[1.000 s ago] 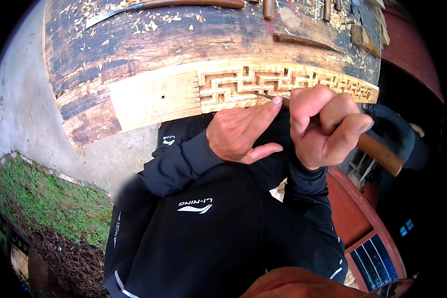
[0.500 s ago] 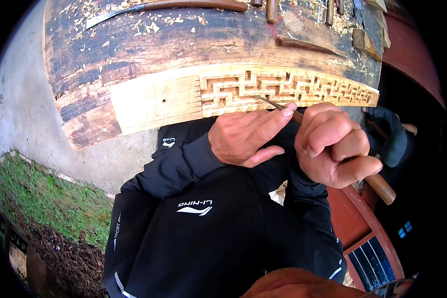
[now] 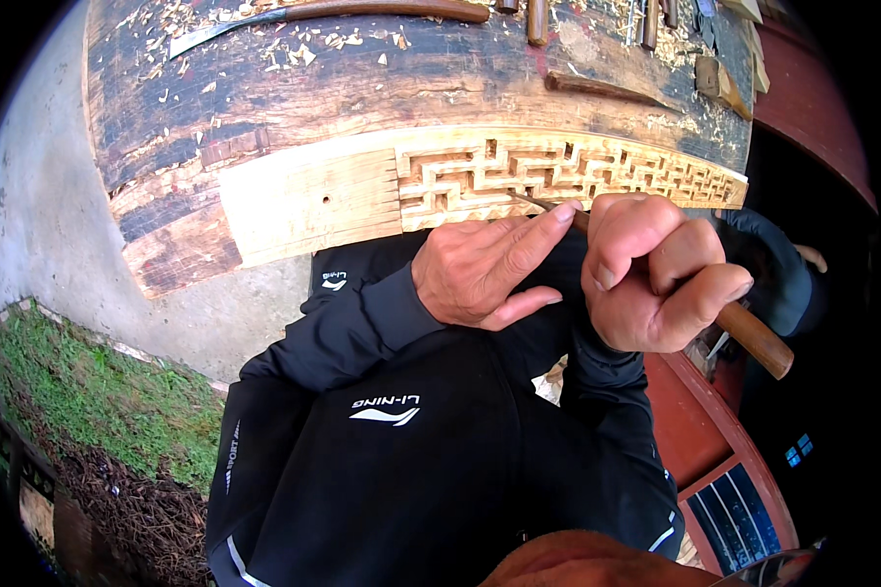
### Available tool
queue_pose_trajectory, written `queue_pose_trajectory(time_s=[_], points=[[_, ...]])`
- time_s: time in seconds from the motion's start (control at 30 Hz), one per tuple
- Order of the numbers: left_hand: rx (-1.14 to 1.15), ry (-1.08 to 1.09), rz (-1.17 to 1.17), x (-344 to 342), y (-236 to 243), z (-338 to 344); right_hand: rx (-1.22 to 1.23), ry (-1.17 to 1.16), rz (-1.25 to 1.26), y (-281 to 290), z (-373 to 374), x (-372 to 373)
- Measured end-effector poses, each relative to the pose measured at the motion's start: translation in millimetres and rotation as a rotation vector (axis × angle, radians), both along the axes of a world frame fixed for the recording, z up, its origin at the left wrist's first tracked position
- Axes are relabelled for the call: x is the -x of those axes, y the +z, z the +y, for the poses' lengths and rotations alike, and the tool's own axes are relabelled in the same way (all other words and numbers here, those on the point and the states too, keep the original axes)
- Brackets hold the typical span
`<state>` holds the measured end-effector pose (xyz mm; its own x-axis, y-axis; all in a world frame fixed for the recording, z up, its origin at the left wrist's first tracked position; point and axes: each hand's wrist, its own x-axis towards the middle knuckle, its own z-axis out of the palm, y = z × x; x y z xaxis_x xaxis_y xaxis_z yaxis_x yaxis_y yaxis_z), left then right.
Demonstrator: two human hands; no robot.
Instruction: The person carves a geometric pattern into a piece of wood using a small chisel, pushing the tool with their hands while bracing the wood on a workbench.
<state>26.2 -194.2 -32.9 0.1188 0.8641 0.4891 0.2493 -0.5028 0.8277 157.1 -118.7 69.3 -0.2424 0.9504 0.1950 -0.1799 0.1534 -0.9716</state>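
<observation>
Board (image 3: pixel 308 213) of pale wood lies on the table (image 3: pixel 264 108), its right stretch carved with a stepped fret, its left end plain but for one small hole. The fret looks roughed out along that whole stretch; how much trimming remains, I cannot tell. By the board's near edge, the right hand (image 3: pixel 651 276) curls round a wooden-handled tool (image 3: pixel 757 340) and hides its middle; the left hand (image 3: pixel 475 272) is spread, index fingertip apparently against the shaft. The tip blurs into the grooves. Beyond the board, some wooden handles (image 3: pixel 537 22) are cut off.
</observation>
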Motion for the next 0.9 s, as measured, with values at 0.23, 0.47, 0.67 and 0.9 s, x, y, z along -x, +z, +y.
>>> queue_pose_trajectory(time_s=[0.23, 0.47, 0.67, 0.9], points=[[-0.001, 0.077, -0.062, -4, -5, -3, 0.068, 0.007, -0.07, -1, 2, 3], [0.1, 0.097, 0.005, -11, 6, 0, -0.092, 0.074, 0.061, -18, 6, -2], [0.053, 0.138, -0.024, -17, 7, 5, -0.059, 0.075, 0.287, -20, 8, -6], [-0.012, 0.094, -0.094, -31, 6, 8, 0.034, -0.23, 0.289, 5, 0, 1]])
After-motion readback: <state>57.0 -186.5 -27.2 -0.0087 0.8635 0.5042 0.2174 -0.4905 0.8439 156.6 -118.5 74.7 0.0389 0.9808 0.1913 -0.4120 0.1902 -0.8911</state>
